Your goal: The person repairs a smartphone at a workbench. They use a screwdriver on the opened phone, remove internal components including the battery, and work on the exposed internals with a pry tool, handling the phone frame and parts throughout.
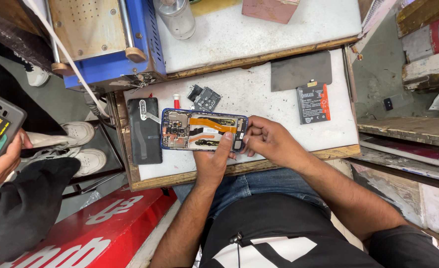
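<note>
Both hands hold the opened phone between them.

One opened phone, one back cover, one battery.

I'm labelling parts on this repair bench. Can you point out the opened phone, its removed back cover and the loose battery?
opened phone (203, 130), head view, on the orange ribbon cable.
back cover (145, 131), head view, middle of the dark panel.
battery (313, 103), head view, its dark face.
</note>
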Tool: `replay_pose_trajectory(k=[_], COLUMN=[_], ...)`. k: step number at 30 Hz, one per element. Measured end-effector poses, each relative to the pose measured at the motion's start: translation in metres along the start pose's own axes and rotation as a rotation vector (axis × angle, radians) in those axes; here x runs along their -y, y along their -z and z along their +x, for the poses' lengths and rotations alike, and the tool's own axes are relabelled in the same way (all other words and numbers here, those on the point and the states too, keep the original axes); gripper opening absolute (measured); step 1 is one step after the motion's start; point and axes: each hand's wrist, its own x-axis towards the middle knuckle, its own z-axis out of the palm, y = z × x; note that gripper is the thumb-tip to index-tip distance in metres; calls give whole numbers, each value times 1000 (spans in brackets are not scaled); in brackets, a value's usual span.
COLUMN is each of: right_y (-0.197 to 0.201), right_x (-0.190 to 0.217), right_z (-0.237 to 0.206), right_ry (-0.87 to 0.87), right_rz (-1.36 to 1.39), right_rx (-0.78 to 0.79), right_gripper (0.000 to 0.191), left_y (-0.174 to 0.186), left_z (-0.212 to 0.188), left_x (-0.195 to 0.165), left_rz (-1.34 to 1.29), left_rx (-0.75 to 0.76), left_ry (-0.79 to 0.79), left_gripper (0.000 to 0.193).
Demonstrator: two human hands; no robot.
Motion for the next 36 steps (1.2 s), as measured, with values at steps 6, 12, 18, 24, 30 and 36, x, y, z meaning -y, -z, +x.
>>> replay_pose_trajectory(k=[6, 12, 18, 24, 30, 36], right_y=[-2, -3, 5, 7, 5, -3], right_x=[1, 3, 4, -1, -4, -7], right_z=[2, 2, 3, 3, 1, -3], right_ry=[-64, -73, -92, -96, -58, -49], right_rz=[-13, -60, -66, 22, 40, -109], right_rx=[-104, -135, -92, -71, -72, -196], right_gripper=[26, 27, 25, 15, 17, 24], left_y=[-4, -11, -12, -12, -11, -13], left_z=[-3, -6, -9, -9, -8, -8], left_x=[0, -3, -5, -4, -3, -5], left_rz=[125, 272, 346, 326, 315, 385], left_rx=[-4, -3, 37, -2, -8, 10], left_ry=[-101, -160, -221, -150, -183, -212], left_gripper=[18, 14, 13, 14, 14, 14])
